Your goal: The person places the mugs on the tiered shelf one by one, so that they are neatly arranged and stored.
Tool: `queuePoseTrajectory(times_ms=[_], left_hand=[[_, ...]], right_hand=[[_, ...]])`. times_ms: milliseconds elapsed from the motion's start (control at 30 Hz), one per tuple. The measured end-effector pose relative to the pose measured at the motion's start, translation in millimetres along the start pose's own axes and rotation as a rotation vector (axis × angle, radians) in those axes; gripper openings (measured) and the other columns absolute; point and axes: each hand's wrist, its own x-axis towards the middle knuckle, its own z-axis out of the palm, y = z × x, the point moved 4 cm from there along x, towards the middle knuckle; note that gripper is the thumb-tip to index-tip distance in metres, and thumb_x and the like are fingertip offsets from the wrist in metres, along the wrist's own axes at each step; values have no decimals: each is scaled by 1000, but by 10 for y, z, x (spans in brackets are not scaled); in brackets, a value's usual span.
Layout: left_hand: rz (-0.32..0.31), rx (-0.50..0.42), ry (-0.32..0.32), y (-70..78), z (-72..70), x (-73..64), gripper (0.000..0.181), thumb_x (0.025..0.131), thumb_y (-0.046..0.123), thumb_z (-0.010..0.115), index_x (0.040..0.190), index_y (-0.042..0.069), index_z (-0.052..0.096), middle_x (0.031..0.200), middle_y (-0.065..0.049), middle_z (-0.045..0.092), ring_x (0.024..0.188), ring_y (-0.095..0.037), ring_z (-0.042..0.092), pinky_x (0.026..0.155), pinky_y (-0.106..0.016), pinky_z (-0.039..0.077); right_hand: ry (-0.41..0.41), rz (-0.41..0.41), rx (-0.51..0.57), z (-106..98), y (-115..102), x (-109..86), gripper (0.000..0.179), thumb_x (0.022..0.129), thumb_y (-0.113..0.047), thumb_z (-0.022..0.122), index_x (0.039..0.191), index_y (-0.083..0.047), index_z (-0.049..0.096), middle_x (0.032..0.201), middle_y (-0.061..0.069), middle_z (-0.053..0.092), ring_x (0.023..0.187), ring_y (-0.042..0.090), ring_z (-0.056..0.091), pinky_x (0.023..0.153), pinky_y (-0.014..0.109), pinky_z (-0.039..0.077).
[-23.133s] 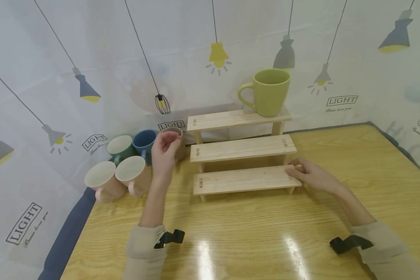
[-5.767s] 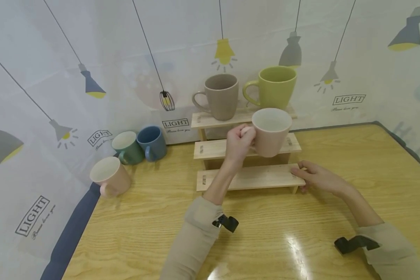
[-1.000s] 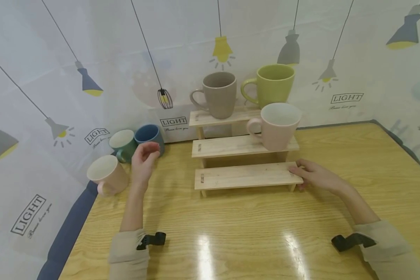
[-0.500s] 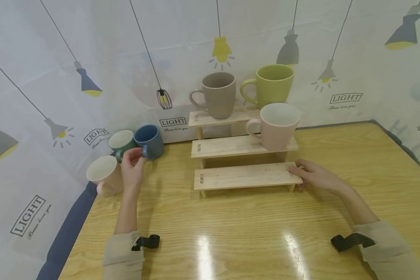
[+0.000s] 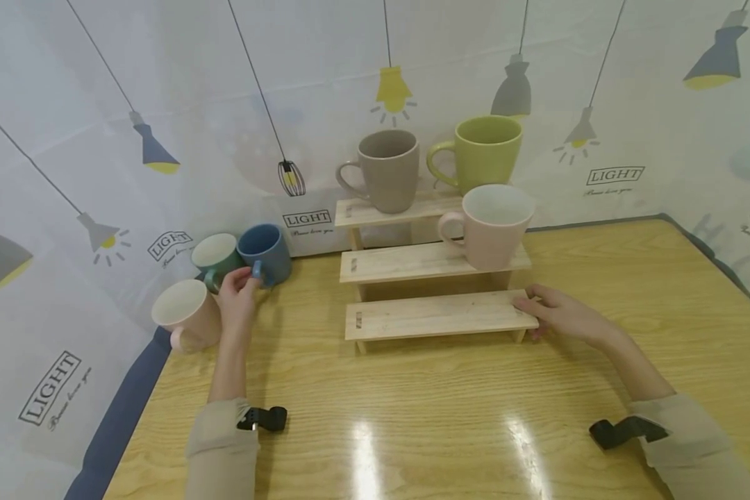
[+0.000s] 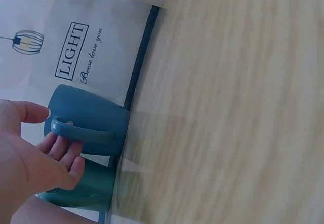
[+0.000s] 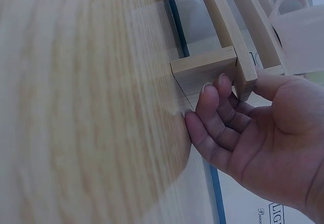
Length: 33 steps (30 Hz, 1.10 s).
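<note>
My left hand (image 5: 236,300) is at the handle of a blue mug (image 5: 273,253), which stands on the table at the back left. In the left wrist view its fingers (image 6: 59,148) curl at the handle of the blue mug (image 6: 96,113), and the thumb is near the rim. A green mug (image 5: 215,251) and a pink mug (image 5: 190,319) stand beside that hand. My right hand (image 5: 565,316) grips the right end of the lowest step of a wooden three-step shelf (image 5: 437,317), thumb on top. In the right wrist view the fingers (image 7: 215,127) curl below the board.
On the top step stand a taupe mug (image 5: 390,173) and a yellow-green mug (image 5: 489,154). Another pink mug (image 5: 496,229) sits at the right of the middle step. The wooden table (image 5: 437,417) backs onto a printed cloth (image 5: 325,69).
Over the longer span, the taupe mug and one pink mug moved onto the shelf. In the last second my left hand lowered to the blue mug's handle. The right hand stayed on the shelf.
</note>
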Motion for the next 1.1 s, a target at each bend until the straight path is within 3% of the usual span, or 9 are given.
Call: queuePoseTrajectory(times_ms=[233, 333, 467, 633, 767, 967, 1100], left_hand=[[-44, -48, -20, -55, 61, 71, 26, 96, 8, 60, 116, -8, 59, 95, 0, 65, 95, -9, 54, 100, -33, 38], [-52, -41, -17, -84, 80, 106, 14, 94, 9, 61, 101, -3, 65, 85, 4, 67, 96, -10, 53, 96, -28, 35], [-78, -49, -23, -111, 108, 156, 9, 94, 10, 60, 88, 2, 62, 69, 12, 65, 96, -12, 50, 89, -23, 31], [-123, -32, -51, -131, 134, 212, 13, 96, 13, 57, 88, 2, 58, 68, 9, 62, 95, -14, 49, 89, -24, 32], [-135, -10, -59, -147, 161, 244, 16, 95, 13, 55, 84, 2, 55, 68, 5, 56, 85, -13, 54, 90, -27, 37], [-142, -17, -16, -171, 187, 260, 20, 92, 10, 54, 73, 9, 51, 62, 5, 48, 68, -10, 54, 81, -31, 46], [-120, 3, 29, -180, 180, 249, 18, 91, 10, 53, 73, 9, 52, 62, 7, 49, 65, -8, 52, 71, -24, 45]], right_hand=[[-1, 10, 1, -3, 22, 16, 35, 108, -33, 47, 104, 2, 49, 83, 11, 59, 76, 26, 66, 72, 34, 53], [0, 8, -12, -6, 29, 21, 35, 108, -33, 47, 105, 2, 49, 82, 11, 60, 76, 27, 66, 72, 34, 52], [0, 3, -13, -8, 29, 17, 34, 108, -32, 46, 105, 2, 49, 81, 11, 60, 76, 26, 66, 72, 34, 52], [0, -10, -14, -7, 20, 8, 33, 108, -31, 46, 105, 2, 49, 81, 11, 59, 76, 26, 66, 71, 35, 53], [-3, -12, -8, -3, 19, 5, 33, 108, -31, 46, 104, 2, 49, 81, 11, 60, 75, 26, 66, 71, 35, 53], [-4, -11, 9, 5, 17, 10, 32, 108, -31, 47, 102, 1, 48, 80, 12, 58, 75, 27, 66, 70, 36, 54], [-5, -15, 17, 6, 7, 6, 32, 108, -30, 47, 103, 2, 48, 81, 12, 59, 75, 26, 65, 71, 35, 53]])
